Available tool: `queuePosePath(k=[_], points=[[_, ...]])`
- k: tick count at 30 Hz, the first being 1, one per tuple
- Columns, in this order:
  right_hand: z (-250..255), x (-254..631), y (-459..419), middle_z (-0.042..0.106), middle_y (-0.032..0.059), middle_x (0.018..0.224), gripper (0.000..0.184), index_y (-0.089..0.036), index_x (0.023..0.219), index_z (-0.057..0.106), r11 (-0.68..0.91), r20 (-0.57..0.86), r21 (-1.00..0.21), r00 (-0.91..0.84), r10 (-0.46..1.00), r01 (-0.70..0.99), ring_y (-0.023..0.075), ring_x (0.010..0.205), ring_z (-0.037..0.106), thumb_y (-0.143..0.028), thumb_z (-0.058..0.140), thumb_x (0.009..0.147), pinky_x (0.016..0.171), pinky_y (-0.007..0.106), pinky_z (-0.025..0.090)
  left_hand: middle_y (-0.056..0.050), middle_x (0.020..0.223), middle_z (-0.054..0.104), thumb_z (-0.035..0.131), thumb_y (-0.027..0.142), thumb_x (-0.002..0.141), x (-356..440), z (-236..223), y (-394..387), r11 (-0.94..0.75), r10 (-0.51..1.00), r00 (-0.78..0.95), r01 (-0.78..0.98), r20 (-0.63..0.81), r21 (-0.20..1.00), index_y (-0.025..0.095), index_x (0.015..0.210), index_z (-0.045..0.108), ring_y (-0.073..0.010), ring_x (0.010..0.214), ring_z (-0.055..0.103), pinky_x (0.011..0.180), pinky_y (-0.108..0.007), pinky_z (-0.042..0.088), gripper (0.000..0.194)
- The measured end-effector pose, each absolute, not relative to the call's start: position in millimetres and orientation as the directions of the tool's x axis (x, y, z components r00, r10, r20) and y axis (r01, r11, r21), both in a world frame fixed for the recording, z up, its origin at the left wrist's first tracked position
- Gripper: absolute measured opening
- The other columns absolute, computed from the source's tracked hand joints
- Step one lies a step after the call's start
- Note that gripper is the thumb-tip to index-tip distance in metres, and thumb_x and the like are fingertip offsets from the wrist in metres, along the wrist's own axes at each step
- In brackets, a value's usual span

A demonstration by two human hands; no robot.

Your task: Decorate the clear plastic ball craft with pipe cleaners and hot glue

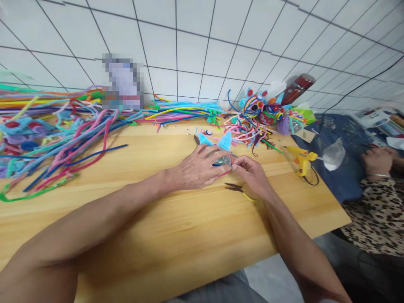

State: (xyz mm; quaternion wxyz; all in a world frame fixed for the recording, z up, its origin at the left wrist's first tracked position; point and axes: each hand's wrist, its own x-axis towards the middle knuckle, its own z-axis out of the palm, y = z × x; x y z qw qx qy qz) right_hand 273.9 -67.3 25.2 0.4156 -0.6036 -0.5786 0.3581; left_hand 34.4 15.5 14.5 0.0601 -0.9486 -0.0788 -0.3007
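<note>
My left hand (202,166) is wrapped over a clear round ball (224,160), holding it down on the wooden table. Two pointed light-blue pipe-cleaner ears (224,142) stick up from the ball's far side. A thin reddish-pink pipe cleaner (224,171) curves along its near right edge. At that edge the fingertips of my right hand (251,172) are pinched together on the strand; its end is hidden. Just below my hands lie pliers (234,187) with dark jaws and a yellow handle, partly under my right hand.
Pipe cleaners (78,143) pile up on the left and along the tiled wall. Decorated balls (252,105) and a red bottle (298,88) stand at the back right. A yellow glue gun (303,160) lies right. Another person's hands (378,162) rest beyond the table's right edge.
</note>
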Motion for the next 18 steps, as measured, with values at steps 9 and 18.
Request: queuePosePath(k=[9, 18], points=[[41, 277, -75, 0.068, -0.0013, 0.079, 0.022, -0.021, 0.083, 0.067, 0.021, 0.049, -0.862, 0.041, 0.998, 0.507, 0.0159, 0.075, 0.059, -0.043, 0.068, 0.088, 0.071, 0.029, 0.044, -0.018, 0.142, 0.062, 0.063, 0.027, 0.101, 35, 16, 17, -0.987, 0.086, 0.789, 0.152, 0.608, -0.058, 0.019, 0.127, 0.067, -0.0349, 0.139, 0.052, 0.114, -0.054, 0.048, 0.028], [54, 424, -132, 0.074, 0.0074, 0.087, 0.026, -0.022, 0.084, 0.068, -0.458, 0.168, -0.639, 0.694, 0.700, 0.618, 0.0236, 0.082, 0.065, -0.048, 0.073, 0.080, 0.077, 0.036, 0.047, -0.019, 0.139, 0.061, 0.069, 0.023, 0.096, 31, 7, 18, -0.994, 0.070, 0.731, 0.109, 0.678, -0.015, 0.021, 0.127, 0.064, -0.0357, 0.140, 0.052, 0.114, -0.062, 0.050, 0.031]])
